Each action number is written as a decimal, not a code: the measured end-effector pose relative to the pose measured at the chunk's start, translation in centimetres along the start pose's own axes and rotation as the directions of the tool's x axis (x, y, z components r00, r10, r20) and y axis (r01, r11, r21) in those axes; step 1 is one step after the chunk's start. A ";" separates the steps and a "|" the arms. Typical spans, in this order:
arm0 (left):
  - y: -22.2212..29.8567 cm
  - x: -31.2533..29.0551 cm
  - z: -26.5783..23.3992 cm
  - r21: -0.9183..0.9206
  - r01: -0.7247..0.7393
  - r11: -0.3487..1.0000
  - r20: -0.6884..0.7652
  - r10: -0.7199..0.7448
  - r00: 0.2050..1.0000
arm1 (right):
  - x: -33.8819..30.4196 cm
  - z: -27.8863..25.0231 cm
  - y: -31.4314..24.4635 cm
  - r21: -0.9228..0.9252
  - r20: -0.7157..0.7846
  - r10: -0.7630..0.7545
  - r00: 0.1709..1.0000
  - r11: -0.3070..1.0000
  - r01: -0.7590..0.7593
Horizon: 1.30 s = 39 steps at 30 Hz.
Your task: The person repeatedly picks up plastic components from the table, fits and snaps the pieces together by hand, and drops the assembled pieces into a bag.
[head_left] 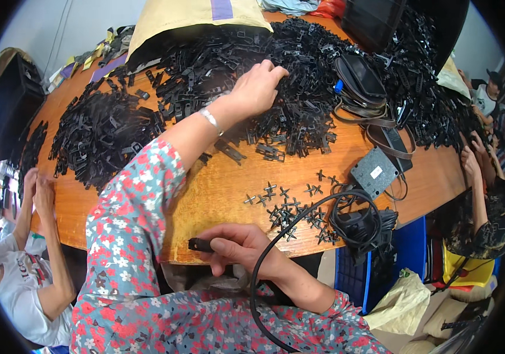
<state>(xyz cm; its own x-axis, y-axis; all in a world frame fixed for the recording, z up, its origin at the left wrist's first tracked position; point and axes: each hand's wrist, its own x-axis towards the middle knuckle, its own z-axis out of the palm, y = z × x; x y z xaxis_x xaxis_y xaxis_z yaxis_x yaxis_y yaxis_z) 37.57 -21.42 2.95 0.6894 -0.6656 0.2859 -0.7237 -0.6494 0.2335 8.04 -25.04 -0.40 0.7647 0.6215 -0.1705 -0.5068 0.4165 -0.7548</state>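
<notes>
My left hand (258, 88) reaches over a large heap of black plastic clips (205, 71), its fingers curled and closed; what they may hold is hidden. A metal bracelet (211, 120) is on that wrist. Close to the table's near edge, my right hand (243, 251) is closed on a small black plastic clip (200, 244), pinched between thumb and fingers. Beyond and to the right of it lie small dark cross-shaped pieces (288, 212), scattered on the wood. A few loose clips (271, 152) lie along the heap's near edge.
A black cable (273, 239) loops across my right forearm from a coil (355, 221) by a grey box (374, 172). A black pouch with straps (361, 76) rests on the heap. A yellowish sack (199, 17) stands behind. Other people's hands (40, 192) work at left and right.
</notes>
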 end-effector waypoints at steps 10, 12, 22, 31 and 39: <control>-3.0 -2.6 -1.9 -0.168 -0.094 0.981 -0.171 0.065 0.983 | 0.0 0.0 0.1 -0.006 0.011 0.003 1.000 1.000 -0.003; -4.4 -0.8 -1.6 0.050 -0.130 0.990 -0.239 0.139 0.961 | 0.1 0.0 0.1 -0.013 0.024 0.002 1.000 1.000 -0.002; -6.4 1.7 -0.5 0.234 -0.069 0.970 -0.018 0.075 0.997 | 0.2 0.1 -0.3 -0.006 0.044 0.004 0.999 1.000 -0.003; -6.8 2.2 -3.6 0.159 -0.075 0.984 -0.073 0.087 0.994 | 0.2 -0.5 0.3 -0.015 0.070 -0.023 0.997 1.000 0.024; -7.3 10.0 -0.6 0.380 -0.069 0.923 0.005 0.072 0.997 | 0.3 0.0 0.1 0.023 0.117 -0.008 0.993 1.000 0.005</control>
<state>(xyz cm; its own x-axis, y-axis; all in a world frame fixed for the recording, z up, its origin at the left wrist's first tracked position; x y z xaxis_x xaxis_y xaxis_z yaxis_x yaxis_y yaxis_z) 49.72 -23.10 4.62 0.6354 -0.7127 0.2974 -0.7037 -0.6929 -0.1571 8.24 -24.82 -0.53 0.7166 0.6917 -0.0893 -0.5120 0.4348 -0.7408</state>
